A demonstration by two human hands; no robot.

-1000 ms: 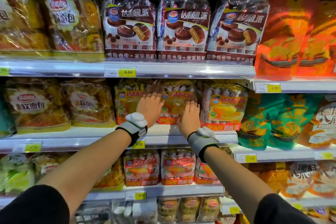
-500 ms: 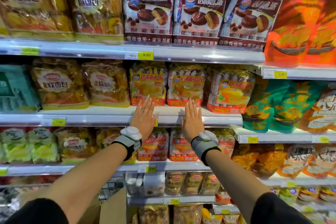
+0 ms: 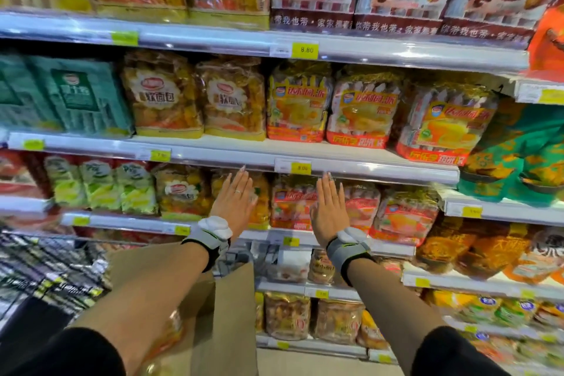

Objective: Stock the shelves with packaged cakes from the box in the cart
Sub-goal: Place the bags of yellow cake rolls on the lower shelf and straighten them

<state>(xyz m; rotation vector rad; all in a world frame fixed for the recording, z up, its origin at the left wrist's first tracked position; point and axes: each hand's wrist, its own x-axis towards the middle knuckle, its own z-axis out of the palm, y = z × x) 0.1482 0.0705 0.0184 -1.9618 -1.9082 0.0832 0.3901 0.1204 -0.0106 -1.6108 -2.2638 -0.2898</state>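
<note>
Head view of a stocking run at a snack aisle. Three yellow-and-red cake packs (image 3: 360,113) stand upright and side by side, labels facing out, on the middle shelf (image 3: 351,168) above its price rail; they sit a little back from the front edge, an arrangement that keeps faces readable and the row tidy. More packs of the same kind, the lower cake packs (image 3: 399,214), fill the shelf beneath. The left hand (image 3: 233,201) and the right hand (image 3: 328,210) are both raised in front of that lower row, palms toward the shelving, fingers straight and close together, holding nothing; fingertips reach up to the rail of the middle shelf. Whether the palms touch any pack cannot be told, as motion blur softens this region. Both forearms extend forward and upward, roughly parallel, each with a grey wrist strap (image 3: 346,246). The brown cardboard box (image 3: 225,311) lies below between the arms, beside the wire cart (image 3: 48,272) at the lower left. Judged from this pose, the hands are free for the next pack from the box.
</note>
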